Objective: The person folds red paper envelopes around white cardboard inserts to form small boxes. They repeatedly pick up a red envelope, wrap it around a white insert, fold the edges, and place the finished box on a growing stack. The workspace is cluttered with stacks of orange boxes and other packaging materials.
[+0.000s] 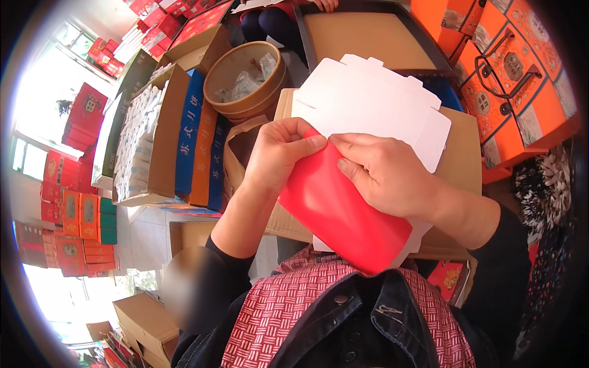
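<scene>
Both my hands pinch the upper edge of a glossy red sheet (343,214), which hangs down in front of me, slightly curved. My left hand (285,147) grips its top left corner between thumb and fingers. Close beside it, my right hand (389,168) holds the same edge, fingers curled and thumb pressed in. What the fingertips do at the edge is partly hidden. Behind the sheet, a flat white cardboard box blank (374,101) with cut tabs lies on a brown cardboard box (466,153).
To the left stand an open carton (158,141) of white packets and a round tub (227,105) with clear plastic inside. A dark-rimmed tray (374,40) is at the far side, near another person's hand (325,5). Orange gift boxes (515,80) are stacked at right.
</scene>
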Available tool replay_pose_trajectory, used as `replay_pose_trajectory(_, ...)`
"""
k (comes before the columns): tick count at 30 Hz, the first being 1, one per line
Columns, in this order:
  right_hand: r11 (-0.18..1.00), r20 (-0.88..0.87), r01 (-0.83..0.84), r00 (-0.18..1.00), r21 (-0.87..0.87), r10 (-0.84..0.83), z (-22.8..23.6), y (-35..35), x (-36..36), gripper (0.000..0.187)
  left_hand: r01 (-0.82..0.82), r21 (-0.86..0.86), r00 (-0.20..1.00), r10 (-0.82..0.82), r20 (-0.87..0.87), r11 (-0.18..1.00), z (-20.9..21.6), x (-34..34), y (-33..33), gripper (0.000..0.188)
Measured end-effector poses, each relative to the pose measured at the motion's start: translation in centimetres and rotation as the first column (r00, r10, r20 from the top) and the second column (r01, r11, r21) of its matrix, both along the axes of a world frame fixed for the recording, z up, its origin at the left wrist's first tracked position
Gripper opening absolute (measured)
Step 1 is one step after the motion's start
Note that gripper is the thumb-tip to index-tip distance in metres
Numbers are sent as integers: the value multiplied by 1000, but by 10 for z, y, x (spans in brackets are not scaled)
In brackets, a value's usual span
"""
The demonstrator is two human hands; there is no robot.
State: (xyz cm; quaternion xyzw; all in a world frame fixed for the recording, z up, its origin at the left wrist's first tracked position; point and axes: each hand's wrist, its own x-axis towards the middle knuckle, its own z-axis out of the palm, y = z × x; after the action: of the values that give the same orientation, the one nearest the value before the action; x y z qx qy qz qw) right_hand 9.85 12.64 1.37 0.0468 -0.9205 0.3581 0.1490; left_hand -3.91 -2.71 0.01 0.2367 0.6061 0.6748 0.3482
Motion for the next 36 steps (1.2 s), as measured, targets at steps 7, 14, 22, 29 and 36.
replay_pose_trajectory(7,812,373,-118,844,-571,385,11,70,42,69,93,93,989,-103,102,991,13,-49,11,8)
replay_pose_trajectory(14,883,254,173,965,-435,-64,-36,29,65,53,-289,-36,114,-3,-993,957,34,-39,90,16)
replay_pose_trajectory(22,885,34,310,947,-348,-319,-49,2,59,59,413,-181,851,-449,-271,892,-21,116,-11,28)
replay_pose_trajectory(29,877,111,276,961,-392,-253,-53,-8,61,58,-239,344,875,48,482,908,-64,128,18,23)
replay_pose_trajectory(36,457,87,191,967,-869,-239,-61,5,28,55,-321,313,840,116,530,894,-59,127,25,30)
